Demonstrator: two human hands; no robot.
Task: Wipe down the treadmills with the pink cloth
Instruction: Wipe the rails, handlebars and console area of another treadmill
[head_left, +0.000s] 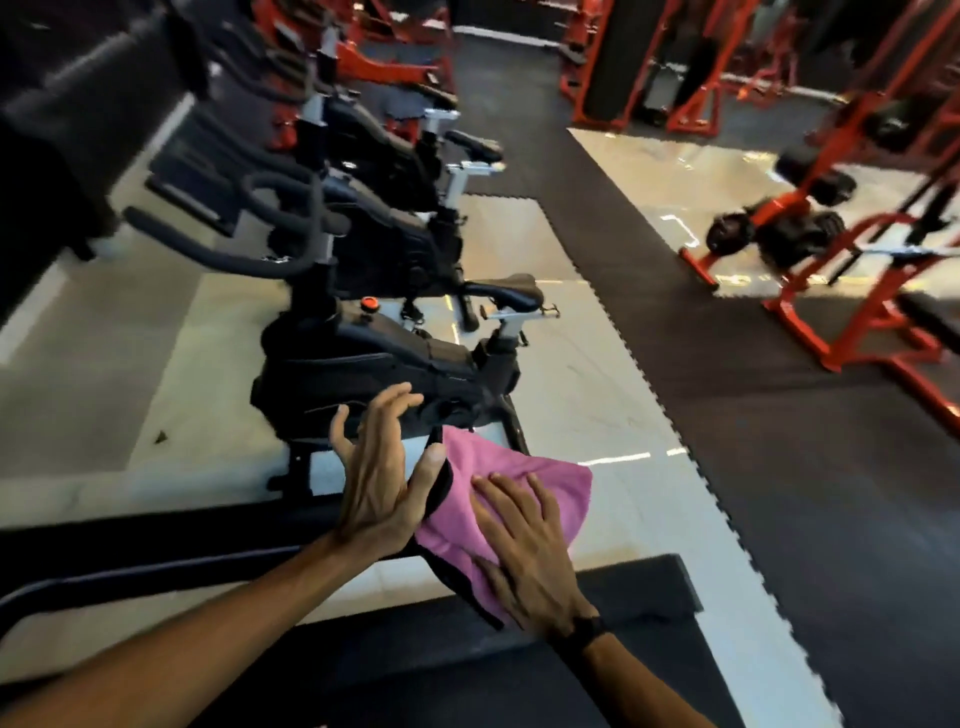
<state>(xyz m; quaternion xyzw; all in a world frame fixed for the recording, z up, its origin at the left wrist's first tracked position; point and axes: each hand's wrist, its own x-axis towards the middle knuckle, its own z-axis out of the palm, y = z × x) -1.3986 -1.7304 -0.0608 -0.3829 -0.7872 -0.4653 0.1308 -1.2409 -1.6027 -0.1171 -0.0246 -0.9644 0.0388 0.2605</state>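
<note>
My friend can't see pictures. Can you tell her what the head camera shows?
A person's right hand presses a pink cloth flat onto a black treadmill handle, while the left hand rests open beside it. Black exercise bikes stand in a row ahead, with red gym machines on the right.

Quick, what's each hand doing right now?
Left hand: open, fingers spread, thumb on the black bar.
Right hand: open, flat on the cloth.

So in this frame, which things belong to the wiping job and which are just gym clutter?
In the job:
- pink cloth, draped over a black treadmill part
- right hand, pressing flat on the cloth
- left hand, fingers spread, touching the same black part

Just around:
- exercise bikes
- red weight racks
- black floor mats
</note>
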